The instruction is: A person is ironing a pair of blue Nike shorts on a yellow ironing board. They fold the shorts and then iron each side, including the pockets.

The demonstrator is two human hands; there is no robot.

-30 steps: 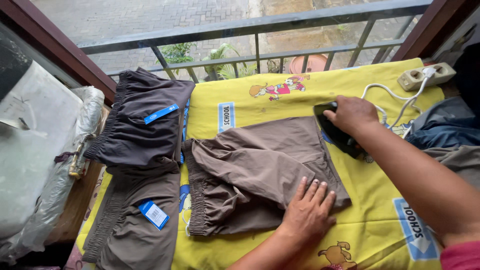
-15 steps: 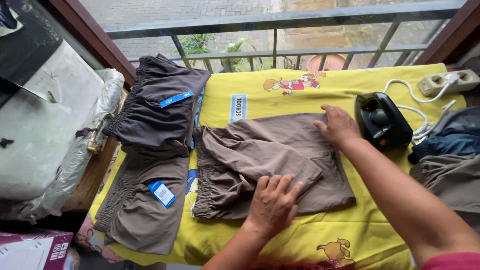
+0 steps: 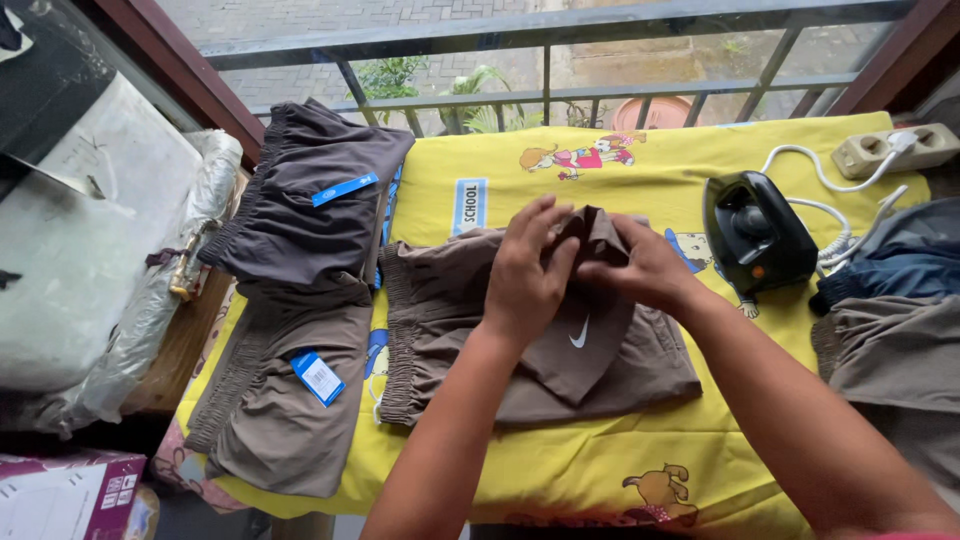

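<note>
Right now we have both hands on the brown shorts [image 3: 480, 340], which lie on the yellow sheet [image 3: 600, 470] in the middle of the board. Our left hand [image 3: 530, 270] and right hand [image 3: 640, 265] meet at the far edge, fingers closed in a pinch on a flap of the cloth folded over toward us. The fabric looks thin, light and limp, so it should bend wherever we lift it; hems and the elastic waistband seem the firmest places to grip. The black iron [image 3: 755, 235] stands apart to the right, and two darker shorts [image 3: 300, 210] lie left.
</note>
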